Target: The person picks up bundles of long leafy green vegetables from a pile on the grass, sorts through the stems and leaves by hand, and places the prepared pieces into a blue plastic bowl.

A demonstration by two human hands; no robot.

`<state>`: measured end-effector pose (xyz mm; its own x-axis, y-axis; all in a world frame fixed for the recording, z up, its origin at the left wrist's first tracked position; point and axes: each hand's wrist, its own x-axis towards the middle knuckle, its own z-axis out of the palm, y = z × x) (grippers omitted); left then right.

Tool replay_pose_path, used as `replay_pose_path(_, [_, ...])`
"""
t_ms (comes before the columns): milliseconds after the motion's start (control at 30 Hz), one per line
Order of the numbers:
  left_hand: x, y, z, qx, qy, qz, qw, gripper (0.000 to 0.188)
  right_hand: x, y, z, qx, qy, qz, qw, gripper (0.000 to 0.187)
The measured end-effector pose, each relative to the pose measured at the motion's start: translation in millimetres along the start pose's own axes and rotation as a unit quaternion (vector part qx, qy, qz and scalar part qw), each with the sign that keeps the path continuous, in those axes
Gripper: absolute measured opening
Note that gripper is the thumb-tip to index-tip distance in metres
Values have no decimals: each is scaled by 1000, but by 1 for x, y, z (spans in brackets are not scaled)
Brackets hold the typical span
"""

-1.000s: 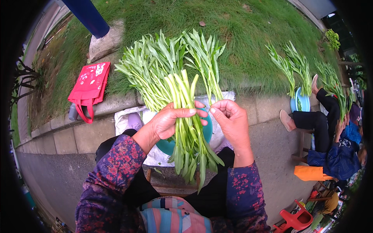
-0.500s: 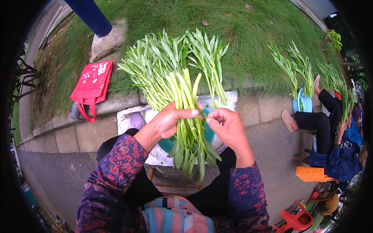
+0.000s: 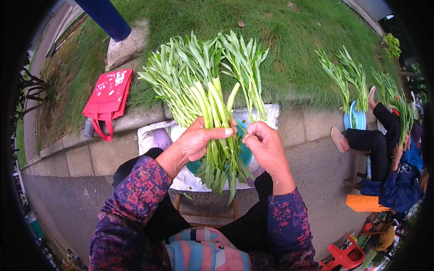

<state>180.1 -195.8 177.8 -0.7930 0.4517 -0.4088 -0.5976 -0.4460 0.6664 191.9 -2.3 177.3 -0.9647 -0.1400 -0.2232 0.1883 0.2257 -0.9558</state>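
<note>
My left hand (image 3: 201, 139) is closed round a bunch of water spinach (image 3: 220, 153), its thick pale cut stems pointing away from me and its leaves hanging toward my lap. Just right of the bunch, my right hand (image 3: 267, 147) is pinched, with what looks like a thin green stem at its fingertips. Below the bunch a teal basin (image 3: 246, 154) shows in part, mostly hidden by my hands and the leaves. It stands on a white woven sack (image 3: 147, 140). Beyond it lie a large heap of water spinach (image 3: 174, 81) and a smaller bundle (image 3: 246, 72).
A red tote bag (image 3: 107, 95) and a grey bottle (image 3: 88, 128) lie on the kerb at left. At right, another person (image 3: 398, 185) sits by a blue basin (image 3: 354, 121) with more greens. A red stool (image 3: 346, 254) is at the lower right. Grass (image 3: 289, 49) lies beyond the kerb.
The bunch in my left hand has its leaf ends drawn up a little and closer together. My right hand has shifted slightly right and up, still pinched. The view has moved slightly.
</note>
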Motion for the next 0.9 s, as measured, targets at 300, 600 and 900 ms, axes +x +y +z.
replay_pose_path(300, [0,-3,2,16,15,2,1000,29,-2,-12,1,164,15,105,981,3])
replay_pose_path(600, [1,11,-1,-1,17,19,1000,39,-2,2,-7,99,76,62,990,4])
replay_pose_path(900, [-1,15,-8,36,4,23,999,45,-6,15,-10,-118,-14,-23,993,11])
